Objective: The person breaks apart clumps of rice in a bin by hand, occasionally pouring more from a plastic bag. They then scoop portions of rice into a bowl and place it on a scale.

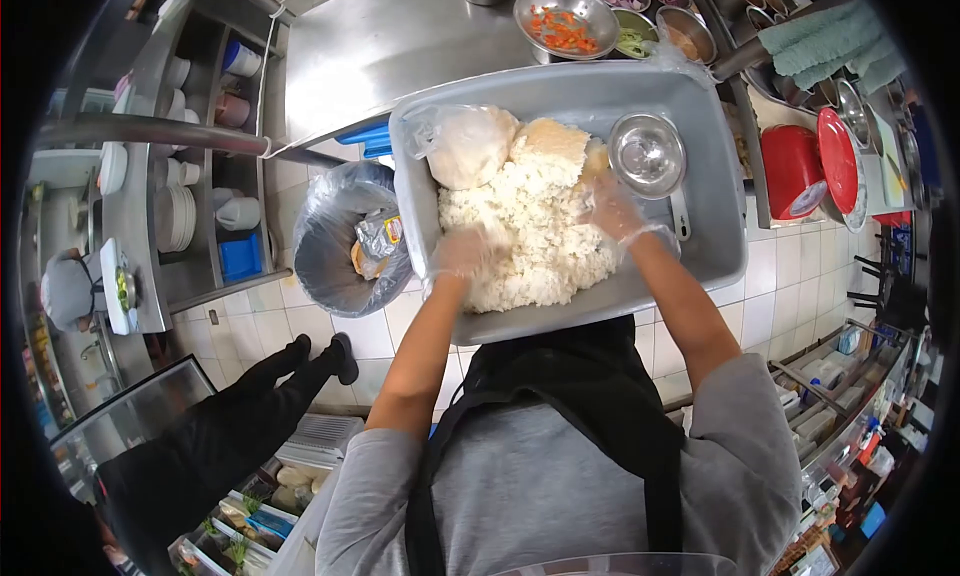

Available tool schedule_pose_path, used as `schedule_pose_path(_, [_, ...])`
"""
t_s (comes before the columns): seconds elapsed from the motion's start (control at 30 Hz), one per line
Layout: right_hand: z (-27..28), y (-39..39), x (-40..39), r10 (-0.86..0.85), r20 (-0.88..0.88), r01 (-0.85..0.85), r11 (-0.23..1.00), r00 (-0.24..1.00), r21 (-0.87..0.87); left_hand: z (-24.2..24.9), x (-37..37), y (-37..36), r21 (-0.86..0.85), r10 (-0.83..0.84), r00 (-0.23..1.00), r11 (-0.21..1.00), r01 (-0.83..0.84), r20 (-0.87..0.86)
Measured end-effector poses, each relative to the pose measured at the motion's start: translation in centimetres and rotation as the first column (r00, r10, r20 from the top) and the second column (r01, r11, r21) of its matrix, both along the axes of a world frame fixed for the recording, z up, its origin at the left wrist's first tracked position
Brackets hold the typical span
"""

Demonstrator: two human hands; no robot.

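Observation:
A heap of white rice (535, 241) fills the left and middle of a large grey tub (715, 261). My left hand (468, 255), in a clear plastic glove, is at the heap's near left side; motion smears its fingers. Over on the right edge of the rice is my right hand (612, 214), gloved too, its fingertips blurred against the grains. Behind the hands, a clear plastic bag (470, 144) with pale contents lies beside a compact block of rice (552, 146). A metal bowl (648, 156) sits inside the tub at right, with a white handle (681, 216) below it.
Left of the tub stands a lined trash bin (325, 266) with wrappers inside. A steel counter (350, 56) holds a bowl of chopped orange pieces (566, 24) and several other bowls. A red scale (793, 171) is at right. Another person's dark-clothed legs (270, 386) are at lower left.

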State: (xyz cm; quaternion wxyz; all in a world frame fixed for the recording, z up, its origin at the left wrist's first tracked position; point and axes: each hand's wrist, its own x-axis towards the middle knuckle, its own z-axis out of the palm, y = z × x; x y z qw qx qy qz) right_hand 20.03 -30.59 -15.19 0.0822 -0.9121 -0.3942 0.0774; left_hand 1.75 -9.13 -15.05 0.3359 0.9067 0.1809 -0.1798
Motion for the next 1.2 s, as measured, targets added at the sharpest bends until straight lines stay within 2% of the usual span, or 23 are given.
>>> schedule_pose_path(0.07, [-0.9,1.1,2.1,0.101,0.142,-0.094,0.994,0.985,-0.054,5.4,-1.4,-2.7,0.374,-0.207,0.959,0.888,0.267,-0.193])
schedule_pose_path(0.13, [-1.0,2.6,3.1,0.195,0.281,-0.169,0.979,0.94,-0.113,9.5,-0.3,-5.2,0.283,0.025,0.919,0.954,0.095,-0.393])
schedule_pose_path(0.17, [-0.2,3.9,3.3,0.126,0.09,-0.098,0.958,0.988,-0.269,9.3,-1.0,-6.5,0.287,0.027,0.918,0.953,0.095,-0.396])
schedule_pose_path(0.2, [0.4,4.8,4.2,0.02,-0.08,-0.052,0.903,0.997,-0.427,8.6,-1.9,-7.8,0.498,-0.013,0.977,0.859,0.119,-0.212])
schedule_pose_path(0.23, [-5.7,4.2,5.4,0.083,0.115,-0.042,0.945,0.99,-0.323,7.7,-2.3,-8.6,0.684,-0.098,0.995,0.724,0.091,-0.03])
schedule_pose_path(0.27, [-6.3,4.3,6.0,0.076,0.126,-0.031,0.947,0.989,-0.321,6.6,-2.2,-8.7,0.687,-0.105,0.994,0.721,0.089,-0.019])
schedule_pose_path(0.33, [-5.9,4.7,5.8,0.21,0.252,-0.083,0.895,0.945,-0.438,4.5,-2.3,-8.9,0.378,-0.344,0.939,0.873,0.309,0.025])
schedule_pose_path(0.37, [-5.1,5.0,6.0,0.237,0.001,-0.192,0.79,0.972,-0.582,3.6,-2.3,-9.2,0.402,-0.317,0.948,0.874,0.274,0.043])
schedule_pose_path(0.4, [-3.6,4.6,5.2,0.223,0.0,-0.181,0.789,0.975,-0.587,3.1,-2.3,-9.3,0.397,-0.33,0.943,0.872,0.286,0.046])
schedule_pose_path(0.53, [-0.4,0.9,1.3,-0.121,-0.258,-0.01,0.891,0.958,-0.454,1.6,-1.0,-8.6,0.435,-0.309,0.95,0.863,0.258,0.05])
schedule_pose_path(0.6, [-1.0,-2.3,0.1,-0.255,-0.355,0.102,0.912,0.9,-0.397,0.7,0.2,-7.8,0.215,-0.311,0.947,0.923,0.321,-0.08])
schedule_pose_path(0.63, [-2.0,-4.5,-0.1,-0.078,-0.427,-0.023,0.974,0.901,-0.227,-1.5,-1.0,-7.1,0.366,-0.358,0.918,0.888,0.279,0.171])
schedule_pose_path(0.67, [-2.5,-6.4,-0.1,0.112,-0.462,-0.149,0.988,0.88,-0.045,-1.3,-0.8,-6.1,0.374,-0.369,0.912,0.883,0.284,0.179])
schedule_pose_path(0.7, [-2.2,-7.9,-0.2,0.106,-0.453,-0.14,0.989,0.885,-0.042,-1.0,-0.3,-5.2,0.141,-0.296,0.927,0.953,0.269,0.23])
schedule_pose_path(0.73, [-1.5,-9.3,-0.7,0.152,-0.489,-0.054,0.977,0.859,0.208,-0.8,0.1,-4.5,-0.105,-0.214,0.943,0.963,0.247,0.257])
schedule_pose_path(0.77, [-1.0,-10.3,-1.3,0.205,-0.513,0.05,0.897,0.834,0.44,-0.7,0.5,-3.8,-0.211,-0.239,0.941,0.933,0.291,0.24])
schedule_pose_path(0.8, [0.5,-10.4,-2.1,0.196,-0.514,0.061,0.895,0.835,0.441,0.8,1.0,-4.3,-0.21,-0.25,0.938,0.93,0.301,0.238])
schedule_pose_path(0.83, [3.0,-9.6,-2.8,0.135,-0.831,0.455,0.784,0.54,0.423,3.8,1.7,-5.4,-0.14,-0.254,0.947,0.949,0.284,0.198])
schedule_pose_path(0.87, [4.6,-8.8,-3.3,0.187,-0.973,0.759,0.612,0.136,0.223,5.9,2.7,-6.4,-0.065,-0.252,0.954,0.962,0.265,0.162])
schedule_pose_path(1.0, [6.8,-5.8,-5.7,-0.008,-0.981,0.647,0.753,0.194,0.122,7.5,6.1,-9.0,-0.314,0.011,0.875,0.936,0.162,0.484])
schedule_pose_path(1.07, [8.5,-3.3,-8.5,0.518,-0.773,0.673,0.427,0.366,0.604,6.9,6.5,-9.0,-0.779,0.285,0.923,0.627,0.026,0.26])
schedule_pose_path(1.1, [6.6,-2.1,-9.1,0.522,-0.768,0.675,0.418,0.37,0.609,6.5,6.3,-8.7,-0.893,0.409,0.908,0.437,-0.107,0.091])
schedule_pose_path(1.2, [-0.9,1.1,-9.9,0.341,-0.859,0.787,0.367,0.382,0.495,4.6,5.6,-7.3,-0.848,0.488,0.813,0.53,0.015,0.319])
